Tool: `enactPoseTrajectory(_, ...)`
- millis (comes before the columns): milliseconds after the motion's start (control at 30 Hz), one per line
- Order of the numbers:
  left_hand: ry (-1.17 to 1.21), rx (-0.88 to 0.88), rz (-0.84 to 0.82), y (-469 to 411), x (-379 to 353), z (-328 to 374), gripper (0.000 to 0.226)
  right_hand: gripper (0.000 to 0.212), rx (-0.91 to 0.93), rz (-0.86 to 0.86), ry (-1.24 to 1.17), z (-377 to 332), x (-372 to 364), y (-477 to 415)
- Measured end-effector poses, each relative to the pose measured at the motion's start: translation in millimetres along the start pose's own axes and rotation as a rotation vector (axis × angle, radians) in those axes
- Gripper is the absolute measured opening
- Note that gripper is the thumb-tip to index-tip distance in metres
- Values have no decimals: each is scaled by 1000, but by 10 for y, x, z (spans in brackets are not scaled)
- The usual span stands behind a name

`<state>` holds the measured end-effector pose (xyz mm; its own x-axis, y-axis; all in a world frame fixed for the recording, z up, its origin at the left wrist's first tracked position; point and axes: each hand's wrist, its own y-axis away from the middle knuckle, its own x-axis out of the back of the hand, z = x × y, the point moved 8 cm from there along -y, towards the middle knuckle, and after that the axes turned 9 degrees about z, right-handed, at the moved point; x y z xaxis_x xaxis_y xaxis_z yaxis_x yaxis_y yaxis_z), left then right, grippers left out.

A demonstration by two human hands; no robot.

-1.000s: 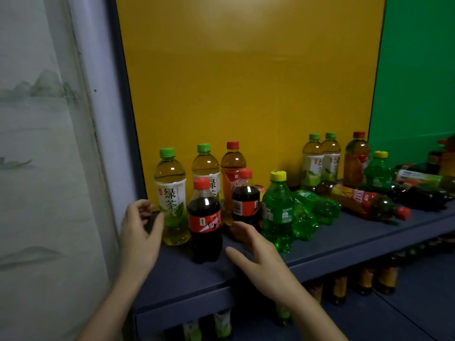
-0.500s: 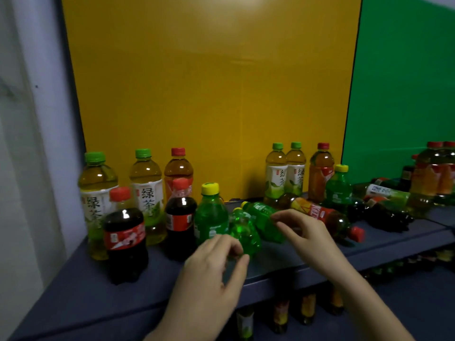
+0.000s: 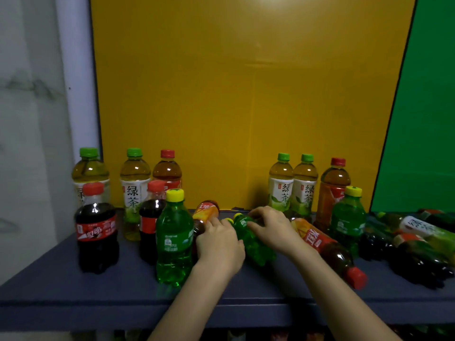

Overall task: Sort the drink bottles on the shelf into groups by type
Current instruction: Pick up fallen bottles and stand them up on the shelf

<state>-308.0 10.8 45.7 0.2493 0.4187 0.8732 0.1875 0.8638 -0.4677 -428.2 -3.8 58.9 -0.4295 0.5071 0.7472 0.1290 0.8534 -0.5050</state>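
On the shelf [image 3: 73, 291], the right hand [image 3: 273, 230] curls its grip round a lying green soda bottle [image 3: 258, 244]; the left hand [image 3: 219, 242] covers a second bottle [image 3: 229, 220], grip unclear. Likely aim: standing both beside the upright green soda bottle [image 3: 174, 237].

On the shelf [image 3: 73, 291], three tea bottles [image 3: 135, 183] stand along the back edge at the left end. Two cola bottles [image 3: 96, 230] and an upright soda bottle [image 3: 174, 239] stand before them. At mid-shelf two lying soda bottles [image 3: 256, 244] rest side by side. A toppled tea bottle [image 3: 206, 210] lies behind them on the left. A long lying tea bottle [image 3: 327, 247] on their right reaches toward the front edge. Behind it stand three more teas [image 3: 305, 188], with a second soda [image 3: 347, 217] at their right. A heap of lying bottles [image 3: 418, 242] sits at the right end.
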Motion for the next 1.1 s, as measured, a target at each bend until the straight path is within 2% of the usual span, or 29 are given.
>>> enactPoseTrajectory(167,5,160,-160,-49,-140,-139,72,31,85,-82,-4,-212,-209,-284)
enactPoseTrajectory(333,111,210,-54,91,-88,-191,63,28,195,-218,68,-438,-493,-590)
enactPoseTrajectory(433,171,223,37,205,-32,-228,60,28,47,-225,100,-404,-589,-836)
enactPoseTrajectory(533,215,222,154,313,49,-273,62,35,-96,-391,108,-396,-759,-899)
enactPoseTrajectory(633,244,244,219,414,95,-320,73,43,-238,-566,45,-422,-919,-818)
enactPoseTrajectory(767,190,257,321,494,156,-334,73,57,-314,-759,57,-444,-1180,-784)
enactPoseTrajectory(833,250,242,340,521,111,-346,75,67,-351,-826,46,-402,-1390,-800)
enactPoseTrajectory(867,290,223,339,529,89,-340,77,66,-373,-832,21,-376,-1470,-828)
enactPoseTrajectory(967,327,195,395,596,95,-361,78,33,-341,-809,-86,-447,-1519,-873)
enactPoseTrajectory(1100,378,188,382,630,105,-397,77,27,-340,-759,-219,-519,-1323,-797)
